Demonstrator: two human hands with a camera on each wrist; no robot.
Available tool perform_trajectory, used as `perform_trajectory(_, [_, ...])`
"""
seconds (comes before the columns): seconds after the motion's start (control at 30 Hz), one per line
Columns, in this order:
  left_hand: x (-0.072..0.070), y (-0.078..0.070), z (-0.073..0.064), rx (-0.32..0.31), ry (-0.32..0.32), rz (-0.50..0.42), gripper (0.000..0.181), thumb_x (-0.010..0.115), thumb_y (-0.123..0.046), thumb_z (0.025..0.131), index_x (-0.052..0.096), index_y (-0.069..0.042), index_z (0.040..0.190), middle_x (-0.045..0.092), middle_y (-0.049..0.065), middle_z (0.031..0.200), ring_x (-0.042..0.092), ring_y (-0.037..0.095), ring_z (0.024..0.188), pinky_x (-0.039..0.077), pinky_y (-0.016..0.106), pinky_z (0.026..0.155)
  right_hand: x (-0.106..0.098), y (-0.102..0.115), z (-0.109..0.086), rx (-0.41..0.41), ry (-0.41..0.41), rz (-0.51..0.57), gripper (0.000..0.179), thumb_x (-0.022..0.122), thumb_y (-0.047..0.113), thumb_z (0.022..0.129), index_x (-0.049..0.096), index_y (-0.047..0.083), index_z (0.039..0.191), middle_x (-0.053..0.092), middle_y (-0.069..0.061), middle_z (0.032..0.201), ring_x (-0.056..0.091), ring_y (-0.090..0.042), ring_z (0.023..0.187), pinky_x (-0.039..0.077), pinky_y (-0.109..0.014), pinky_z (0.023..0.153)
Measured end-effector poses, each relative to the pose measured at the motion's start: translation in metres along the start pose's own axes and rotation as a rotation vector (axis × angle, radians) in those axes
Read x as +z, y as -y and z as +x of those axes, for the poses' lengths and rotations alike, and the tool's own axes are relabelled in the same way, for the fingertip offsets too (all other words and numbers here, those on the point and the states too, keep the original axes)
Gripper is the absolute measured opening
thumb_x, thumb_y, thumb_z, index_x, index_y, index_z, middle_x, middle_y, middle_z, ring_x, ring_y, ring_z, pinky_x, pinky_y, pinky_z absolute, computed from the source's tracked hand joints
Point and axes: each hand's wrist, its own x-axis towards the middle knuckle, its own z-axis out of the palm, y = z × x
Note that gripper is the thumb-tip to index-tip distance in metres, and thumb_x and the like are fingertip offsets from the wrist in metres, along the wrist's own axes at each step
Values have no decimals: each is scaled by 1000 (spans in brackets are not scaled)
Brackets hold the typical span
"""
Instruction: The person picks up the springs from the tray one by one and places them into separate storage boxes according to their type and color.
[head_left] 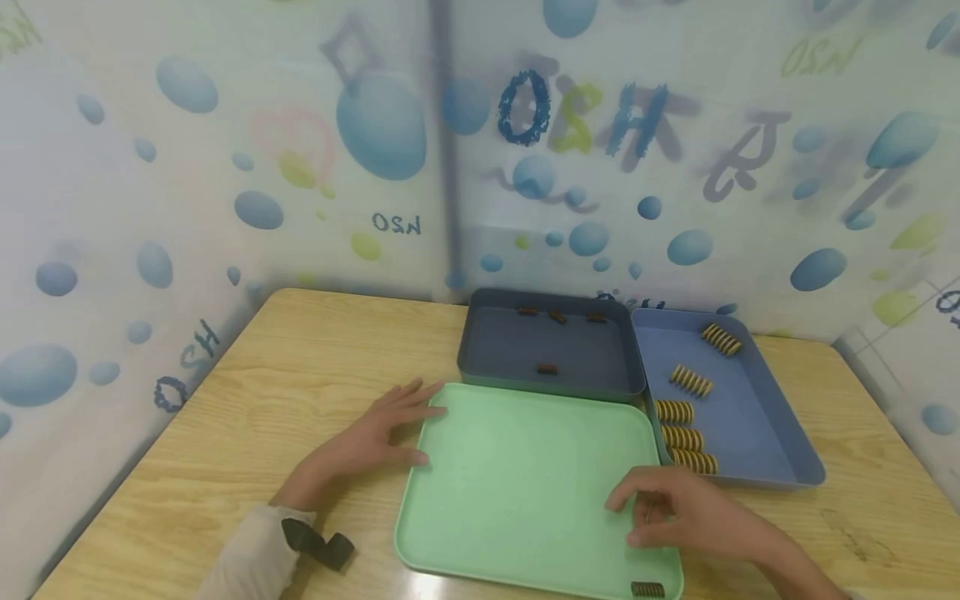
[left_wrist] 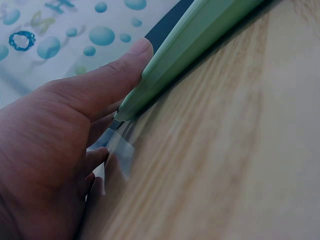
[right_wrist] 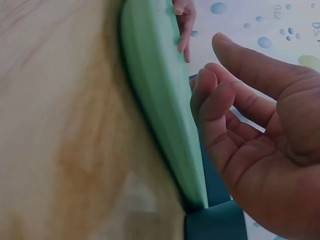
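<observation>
A light green tray (head_left: 525, 483) lies on the wooden table in front of me. My left hand (head_left: 382, 429) touches its left rim with fingers spread; in the left wrist view, the thumb (left_wrist: 130, 62) rests against the tray's edge. Over the tray's right side hovers my right hand (head_left: 675, 512), its fingers loosely bent and the thumb apart from them. Nothing shows between those fingers in the right wrist view. A small dark, ribbed, spring-like piece (head_left: 647, 590) lies in the green tray's near right corner, below the right hand.
Behind the green tray stands a dark grey-blue tray (head_left: 517, 346) with several small brown ribbed pieces (head_left: 547, 368). To its right, a blue tray (head_left: 757, 417) holds several larger yellow-and-black striped coil-like pieces (head_left: 692, 381). A patterned curtain (head_left: 390, 250) hangs behind the table.
</observation>
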Motion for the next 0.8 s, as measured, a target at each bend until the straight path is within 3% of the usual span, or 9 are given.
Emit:
perform_trajectory(0.27, [-1,0,-1,-16,10,14,66,70,-46,84,51,-17,140,22,2,157,6,36,144,2,59,111,6,-7,2,-8,74,-21,30,73,17,85,64,14,113,61,4,83,57,-5,71,52,-25,61])
perform_trajectory(0.47, [-1,-2,0,-6,0,15,66,71,-43,83,52,-16,139,24,7,156,8,39,143,3,62,110,9,-7,3,-111,134,1,36,75,11,81,63,13,115,60,-3,85,57,-4,71,52,-24,60])
perform_trajectory(0.6, [0,-1,0,-1,-5,10,65,72,-42,83,52,-15,139,24,9,156,8,41,142,3,63,109,11,-7,4,-153,123,-66,37,76,13,79,63,15,114,58,-2,86,55,-3,71,51,-23,60])
perform_trajectory(0.8, [0,-1,0,3,-7,9,65,71,-42,83,52,-14,139,24,10,156,9,42,142,3,63,109,13,-4,5,-134,110,-128,35,76,17,81,63,18,113,58,1,87,55,-1,71,51,-22,60])
